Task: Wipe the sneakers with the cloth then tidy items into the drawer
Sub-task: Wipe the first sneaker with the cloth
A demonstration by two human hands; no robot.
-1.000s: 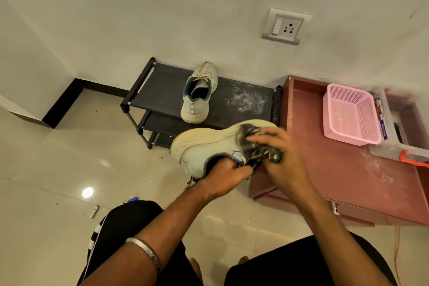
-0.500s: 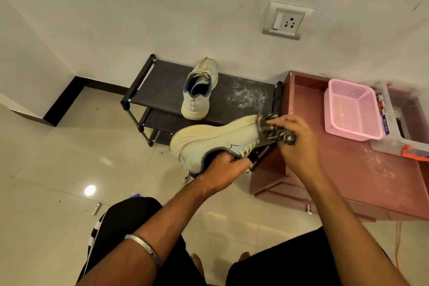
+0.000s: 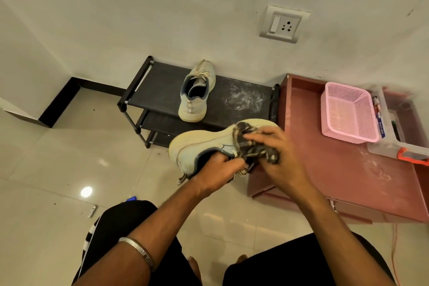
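Resting on the top shelf of the black two-tier shoe rack [image 3: 162, 90], the first cream lace-up sneaker [image 3: 196, 93] lies with its long axis running away from the person, heel toward them and toe toward the wall. Nearer, held in the air in front of the rack, the second cream sneaker with a thick pale sole [image 3: 199, 144] lies with its long axis left to right, heel to the left, toe to the right, sole facing away toward the wall. The left hand [image 3: 217, 170] has its fingers tucked into the shoe's opening, its grip closed on the collar. The right hand [image 3: 282, 158] clutches a crumpled dark patterned cloth [image 3: 251, 144], fingers curled over it, pressing it against the sneaker's forepart. Further right stands the reddish-brown desk [image 3: 336, 174], carrying a pink perforated plastic basket [image 3: 348, 114] and, beside it, a clear plastic box [image 3: 394, 144].
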